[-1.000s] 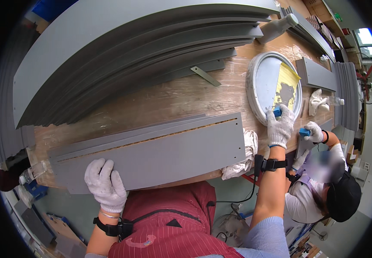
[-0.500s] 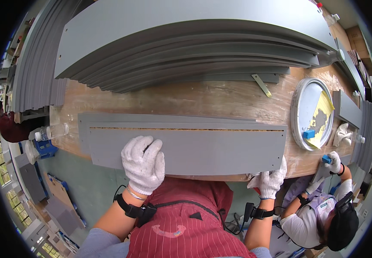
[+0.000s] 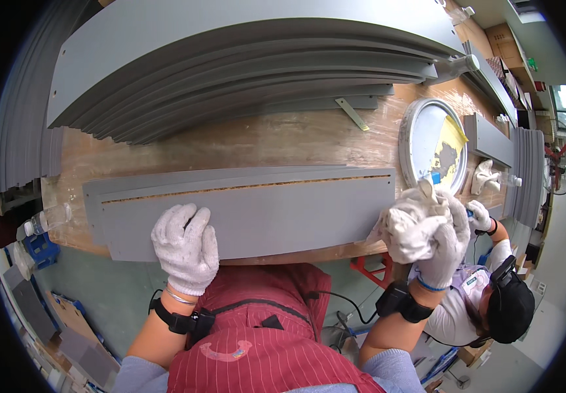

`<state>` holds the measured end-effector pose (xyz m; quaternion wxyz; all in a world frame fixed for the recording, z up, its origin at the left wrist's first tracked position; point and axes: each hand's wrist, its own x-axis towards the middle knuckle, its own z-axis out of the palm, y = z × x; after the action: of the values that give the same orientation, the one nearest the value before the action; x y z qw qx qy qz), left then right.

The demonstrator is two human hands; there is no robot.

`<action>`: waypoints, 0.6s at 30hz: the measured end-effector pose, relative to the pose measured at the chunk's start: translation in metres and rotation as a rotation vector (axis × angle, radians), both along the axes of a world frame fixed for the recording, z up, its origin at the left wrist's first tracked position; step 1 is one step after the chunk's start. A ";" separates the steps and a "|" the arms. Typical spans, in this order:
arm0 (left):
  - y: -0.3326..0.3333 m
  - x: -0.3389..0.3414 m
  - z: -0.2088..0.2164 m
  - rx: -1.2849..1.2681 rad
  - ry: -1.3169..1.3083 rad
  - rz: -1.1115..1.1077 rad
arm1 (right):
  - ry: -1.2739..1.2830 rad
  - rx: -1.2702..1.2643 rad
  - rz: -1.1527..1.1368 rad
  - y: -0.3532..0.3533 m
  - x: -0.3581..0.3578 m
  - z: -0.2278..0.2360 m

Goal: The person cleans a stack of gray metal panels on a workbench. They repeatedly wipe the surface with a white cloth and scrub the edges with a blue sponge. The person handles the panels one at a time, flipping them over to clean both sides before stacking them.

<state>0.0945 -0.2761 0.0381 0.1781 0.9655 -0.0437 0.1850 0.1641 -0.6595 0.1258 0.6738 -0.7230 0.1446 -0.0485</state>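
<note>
A grey panel (image 3: 276, 223) with a long brown-filled groove lies near the table's front edge, on top of another grey panel (image 3: 93, 209) that shows at its left and back. My left hand (image 3: 186, 249), in a white knit glove, rests on the front part of the upper panel. Its fingers are loosely bent and a little apart, with nothing in them. My right hand (image 3: 450, 242), gloved too, grips a crumpled white rag (image 3: 414, 223) over the panel's right end. The rag hides that front corner.
A tall stack of grey panels (image 3: 243, 62) fills the back. To the right lies a round lid (image 3: 406, 141) with yellow sheet, grey paste and a blue block (image 3: 435, 178). A co-worker (image 3: 486, 295) sits at the right. Clear bottles (image 3: 54, 219) stand near the table's edges.
My right hand has come up from the panel's lower right edge and now holds the rag above its right end. My left hand stays on the panel. The view has shifted right.
</note>
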 end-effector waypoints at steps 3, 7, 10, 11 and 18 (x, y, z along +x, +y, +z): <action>-0.001 0.002 0.004 -0.007 0.019 -0.012 | -0.112 -1.100 0.138 0.073 0.030 -0.067; 0.001 -0.003 0.002 -0.016 0.065 0.005 | -0.275 -0.997 0.429 0.179 0.024 -0.069; 0.000 -0.002 0.000 -0.017 0.046 0.016 | -0.375 -0.931 0.533 0.204 0.019 -0.078; 0.000 -0.002 0.000 -0.022 0.040 0.016 | -0.378 -0.904 0.549 0.194 0.021 -0.078; 0.000 -0.003 0.002 -0.100 0.080 0.010 | -0.256 -1.240 0.115 0.117 0.032 -0.087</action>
<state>0.0917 -0.2761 0.0401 0.2266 0.9623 -0.0223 0.1489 0.1956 -0.5427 0.0385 0.1434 -0.9739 -0.0312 -0.1730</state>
